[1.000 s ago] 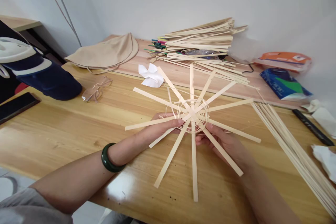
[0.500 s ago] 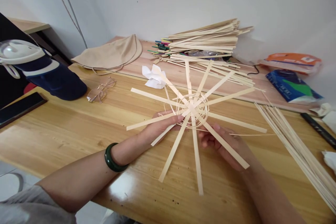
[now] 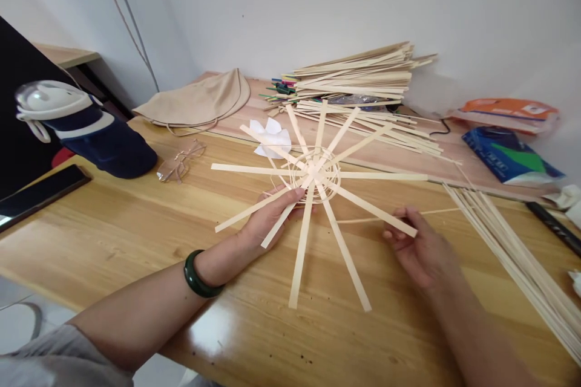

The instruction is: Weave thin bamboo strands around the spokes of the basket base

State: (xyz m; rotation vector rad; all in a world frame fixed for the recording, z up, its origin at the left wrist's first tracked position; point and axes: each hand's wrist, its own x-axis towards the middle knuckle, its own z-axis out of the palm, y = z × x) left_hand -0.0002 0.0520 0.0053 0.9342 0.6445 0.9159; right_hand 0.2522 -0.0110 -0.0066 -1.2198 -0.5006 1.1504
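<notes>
A round woven bamboo basket base [image 3: 315, 175] lies flat near the table's middle, with several flat strip spokes radiating from a small ring of thin weave. My left hand [image 3: 272, 217] grips its lower left side, thumb on top of a spoke and fingers underneath. My right hand [image 3: 420, 248] is off to the right of the base, its fingertips pinching a thin bamboo weaving strand [image 3: 376, 217]. That strand runs left from those fingers toward the base, passing beneath a spoke's tip. A green bangle [image 3: 202, 274] circles my left wrist.
Stacked bamboo strips [image 3: 349, 81] and a white tissue [image 3: 272, 139] lie behind the base. Long bamboo sticks [image 3: 512, 254] lie at right. Glasses [image 3: 180, 162], a beige cloth [image 3: 195, 103], a navy-and-white object [image 3: 91, 133] and a phone [image 3: 40, 196] sit at left.
My right hand has moved off the base to the right, holding the thin strand out. The base has turned and shifted up and left with my left hand.
</notes>
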